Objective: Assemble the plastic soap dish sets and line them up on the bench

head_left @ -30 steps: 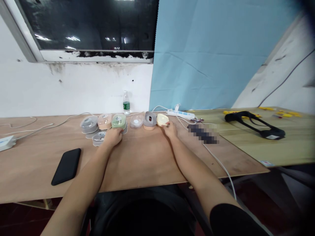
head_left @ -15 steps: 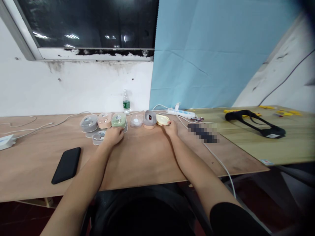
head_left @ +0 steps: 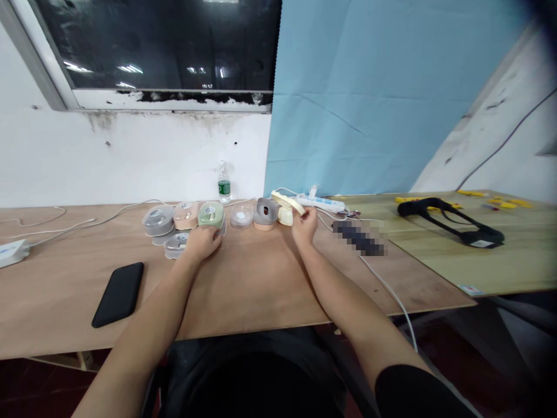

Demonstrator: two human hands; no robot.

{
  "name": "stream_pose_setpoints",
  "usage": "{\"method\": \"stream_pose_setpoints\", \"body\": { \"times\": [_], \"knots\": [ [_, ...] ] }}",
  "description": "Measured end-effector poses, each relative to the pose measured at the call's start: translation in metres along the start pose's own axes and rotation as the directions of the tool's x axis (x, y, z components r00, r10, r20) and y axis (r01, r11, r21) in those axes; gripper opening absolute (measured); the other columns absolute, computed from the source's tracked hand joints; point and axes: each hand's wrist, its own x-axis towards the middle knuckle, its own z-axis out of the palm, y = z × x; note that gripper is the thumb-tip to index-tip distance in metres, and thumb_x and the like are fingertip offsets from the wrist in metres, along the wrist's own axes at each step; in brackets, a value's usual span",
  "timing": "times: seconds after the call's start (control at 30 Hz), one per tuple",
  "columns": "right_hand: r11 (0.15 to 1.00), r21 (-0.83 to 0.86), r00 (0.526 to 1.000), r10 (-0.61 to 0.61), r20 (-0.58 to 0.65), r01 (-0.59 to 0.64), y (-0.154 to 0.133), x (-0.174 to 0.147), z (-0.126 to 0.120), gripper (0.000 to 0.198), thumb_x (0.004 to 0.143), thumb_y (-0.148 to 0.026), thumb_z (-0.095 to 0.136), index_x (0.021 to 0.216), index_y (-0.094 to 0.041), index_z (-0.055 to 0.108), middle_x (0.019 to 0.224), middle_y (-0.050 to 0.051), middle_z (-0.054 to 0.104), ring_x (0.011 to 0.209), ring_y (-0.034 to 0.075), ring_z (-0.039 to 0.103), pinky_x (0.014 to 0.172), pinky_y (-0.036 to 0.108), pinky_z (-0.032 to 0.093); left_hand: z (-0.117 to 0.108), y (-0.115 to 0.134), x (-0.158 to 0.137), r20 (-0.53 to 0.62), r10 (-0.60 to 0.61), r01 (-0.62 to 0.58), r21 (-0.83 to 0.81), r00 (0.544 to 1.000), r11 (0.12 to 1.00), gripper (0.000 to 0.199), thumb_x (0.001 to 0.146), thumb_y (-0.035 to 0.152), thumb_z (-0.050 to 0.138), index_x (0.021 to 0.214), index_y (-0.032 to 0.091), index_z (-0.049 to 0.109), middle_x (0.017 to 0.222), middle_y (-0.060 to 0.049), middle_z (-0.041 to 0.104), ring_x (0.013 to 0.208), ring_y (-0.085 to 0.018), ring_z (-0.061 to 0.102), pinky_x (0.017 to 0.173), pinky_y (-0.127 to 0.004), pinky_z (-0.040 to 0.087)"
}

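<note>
My right hand pinches the edge of a pale yellow oval lid-like piece, raised and tilted. Just under it sits another pale yellow piece. To its left stand a grey-and-peach container with a small dark item inside and a clear round container. My left hand, fingers curled, rests in front of a green lidded container; whether anything is in it stays hidden. Close by on the left are a peach container, a stacked grey one and a lower grey one.
A black phone-like slab lies front left. Behind the containers stand a water bottle and a white power strip with cables. To the right are a blurred dark object and a black strap-like frame.
The yellow piece in my right hand has been lifted and tilted, and a second yellow piece now shows beneath it. My left hand has hardly moved.
</note>
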Motion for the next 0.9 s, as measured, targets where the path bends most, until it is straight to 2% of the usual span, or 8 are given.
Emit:
{"method": "stream_pose_setpoints", "body": {
  "times": [0.17, 0.23, 0.37, 0.47, 0.57, 0.67, 0.73, 0.9],
  "knots": [
    [0.990, 0.124, 0.985, -0.090, 0.150, 0.072, -0.038, -0.031, 0.005, 0.031, 0.080, -0.048, 0.059, 0.087, -0.019, 0.051, 0.076, 0.000, 0.055, 0.068, 0.015, 0.050, 0.066, 0.027, 0.042, -0.001, 0.011, 0.000, -0.251, 0.078, -0.111, -0.118, 0.965, 0.987, 0.038, 0.091, 0.043, 0.046, 0.114, 0.016, 0.059, 0.108, -0.013, 0.066, 0.104, -0.028, 0.058, 0.091, -0.041, 0.043],
    [0.983, 0.162, 0.960, -0.128, 0.250, 0.089, -0.050, -0.044, 0.006, 0.029, 0.080, -0.046, 0.060, 0.087, -0.019, 0.053, 0.071, -0.001, 0.054, 0.063, 0.014, 0.049, 0.062, 0.026, 0.042, -0.002, 0.019, -0.002, -0.295, 0.129, -0.195, -0.203, 0.947, 0.960, 0.041, 0.092, 0.044, 0.044, 0.120, 0.016, 0.055, 0.109, -0.012, 0.065, 0.104, -0.027, 0.057, 0.092, -0.041, 0.043],
    [0.961, 0.263, 0.847, -0.209, 0.488, 0.086, -0.065, -0.064, 0.010, 0.028, 0.081, -0.039, 0.059, 0.101, -0.019, 0.056, 0.082, 0.001, 0.062, 0.067, 0.015, 0.055, 0.064, 0.027, 0.045, 0.001, 0.032, -0.005, -0.235, 0.224, -0.295, -0.332, 0.946, 0.896, 0.047, 0.092, 0.045, 0.045, 0.130, 0.016, 0.045, 0.107, -0.009, 0.064, 0.095, -0.022, 0.061, 0.086, -0.035, 0.047],
    [0.954, 0.295, 0.750, -0.228, 0.621, 0.046, -0.065, -0.068, 0.012, 0.038, 0.080, -0.034, 0.059, 0.116, -0.020, 0.054, 0.097, 0.005, 0.065, 0.080, 0.018, 0.060, 0.072, 0.031, 0.048, 0.004, 0.036, -0.006, -0.194, 0.230, -0.284, -0.327, 0.954, 0.901, 0.042, 0.092, 0.045, 0.045, 0.123, 0.017, 0.051, 0.105, -0.009, 0.064, 0.093, -0.021, 0.062, 0.083, -0.033, 0.048],
    [0.969, 0.246, 0.663, -0.207, 0.720, 0.035, -0.059, -0.066, 0.014, 0.049, 0.078, -0.035, 0.062, 0.124, -0.021, 0.052, 0.105, 0.006, 0.066, 0.088, 0.021, 0.062, 0.077, 0.034, 0.048, 0.005, 0.035, -0.006, -0.161, 0.231, -0.272, -0.310, 0.959, 0.911, 0.038, 0.092, 0.044, 0.044, 0.114, 0.017, 0.058, 0.105, -0.010, 0.064, 0.095, -0.022, 0.061, 0.083, -0.033, 0.048],
    [0.990, 0.115, 0.575, -0.142, 0.806, 0.084, -0.052, -0.061, 0.015, 0.043, 0.077, -0.045, 0.064, 0.113, -0.021, 0.062, 0.095, 0.005, 0.068, 0.083, 0.022, 0.063, 0.076, 0.035, 0.048, 0.007, 0.034, -0.006, -0.043, 0.232, -0.233, -0.325, 0.972, 0.916, 0.037, 0.091, 0.044, 0.045, 0.111, 0.019, 0.061, 0.102, -0.008, 0.067, 0.091, -0.021, 0.063, 0.079, -0.032, 0.048],
    [0.991, 0.016, 0.588, -0.092, 0.804, 0.133, -0.047, -0.057, 0.014, 0.039, 0.076, -0.050, 0.064, 0.103, -0.023, 0.067, 0.091, 0.005, 0.069, 0.082, 0.023, 0.063, 0.075, 0.035, 0.046, 0.010, 0.035, -0.006, 0.050, 0.253, -0.222, -0.333, 0.966, 0.916, 0.036, 0.089, 0.044, 0.047, 0.110, 0.020, 0.063, 0.097, -0.007, 0.068, 0.087, -0.021, 0.064, 0.076, -0.030, 0.048],
    [0.982, -0.139, 0.753, -0.007, 0.658, 0.130, -0.029, -0.043, 0.015, 0.038, 0.081, -0.040, 0.059, 0.116, -0.025, 0.062, 0.094, 0.005, 0.069, 0.079, 0.022, 0.062, 0.073, 0.034, 0.045, 0.015, 0.037, -0.006, 0.118, 0.266, -0.212, -0.344, 0.957, 0.915, 0.037, 0.086, 0.043, 0.049, 0.111, 0.021, 0.064, 0.098, -0.007, 0.069, 0.089, -0.021, 0.064, 0.076, -0.030, 0.047]
  ]
}}
